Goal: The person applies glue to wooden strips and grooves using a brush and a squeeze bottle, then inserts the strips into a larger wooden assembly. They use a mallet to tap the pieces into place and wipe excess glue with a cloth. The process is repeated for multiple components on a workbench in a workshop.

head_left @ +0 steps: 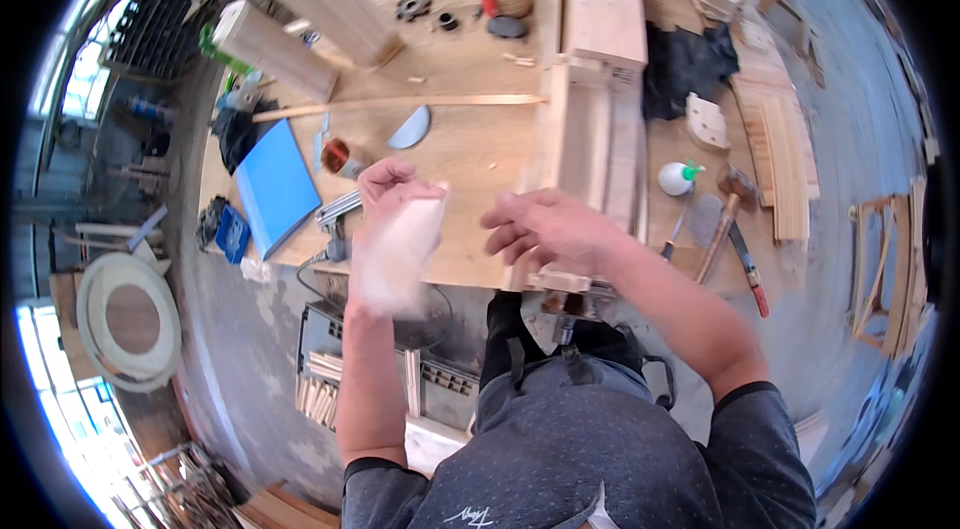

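A pale wooden block [408,244], smeared by motion, is held in my left hand [384,187] above the near edge of the workbench [455,144]. Its exact shape is hard to make out. To the right, my right hand [550,227] has its fingers apart and slightly curled, holding nothing. Under and beyond that hand runs a long wooden beam assembly [582,134] with a groove. Close to my left hand are a small jar with a reddish-brown label [340,158] and a metal clamp-like tool [338,214].
A blue folder [275,187] lies at the left, and two thick wooden posts [275,49] rise at the back left. A hammer [735,187], a red-handled chisel-like tool [748,269] and a white bottle with green nozzle [677,177] lie at the right.
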`<state>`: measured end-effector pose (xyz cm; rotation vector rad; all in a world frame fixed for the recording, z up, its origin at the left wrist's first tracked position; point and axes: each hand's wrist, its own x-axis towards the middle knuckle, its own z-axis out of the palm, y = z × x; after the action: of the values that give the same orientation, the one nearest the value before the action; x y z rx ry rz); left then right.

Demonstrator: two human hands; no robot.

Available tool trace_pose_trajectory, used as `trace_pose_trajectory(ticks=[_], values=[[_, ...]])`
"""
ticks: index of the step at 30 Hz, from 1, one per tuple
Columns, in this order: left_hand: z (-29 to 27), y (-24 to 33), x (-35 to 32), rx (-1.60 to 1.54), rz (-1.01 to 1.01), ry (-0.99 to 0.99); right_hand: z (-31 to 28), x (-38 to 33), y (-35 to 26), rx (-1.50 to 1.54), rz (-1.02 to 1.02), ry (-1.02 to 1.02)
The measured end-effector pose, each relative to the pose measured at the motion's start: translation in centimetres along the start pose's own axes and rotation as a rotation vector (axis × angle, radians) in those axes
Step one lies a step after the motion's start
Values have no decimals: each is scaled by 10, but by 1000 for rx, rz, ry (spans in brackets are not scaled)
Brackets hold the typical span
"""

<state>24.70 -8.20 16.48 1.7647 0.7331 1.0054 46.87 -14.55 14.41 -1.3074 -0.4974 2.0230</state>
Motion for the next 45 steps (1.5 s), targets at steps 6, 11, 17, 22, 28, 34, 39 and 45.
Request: trace_pose_trajectory(ticks=[6, 11, 17, 22, 28, 34, 39, 45], values=[[48, 19, 5, 142, 55, -338, -21, -8, 12, 270, -186, -168], [83, 4, 22, -215, -486, 63, -28, -23, 8, -93, -415, -5], [105, -30, 56, -214, -662, -4, -56, -26, 25, -539, -515, 80], [137, -52, 66, -220, -676, 79, -166, -90, 89, -270, -542, 745], [130, -110, 80, 12, -599, -131, -324, -133, 210, -740, -192, 1236], [151, -126, 96, 76, -662, -158, -356, -128, 231, -704, -158, 1368], [169, -109, 108, -11, -615, -200, -348, -121, 198, -759, -21, 1290], [167, -118, 116, 128, -568, -193, -346, -95, 195, -691, 76, 1254]])
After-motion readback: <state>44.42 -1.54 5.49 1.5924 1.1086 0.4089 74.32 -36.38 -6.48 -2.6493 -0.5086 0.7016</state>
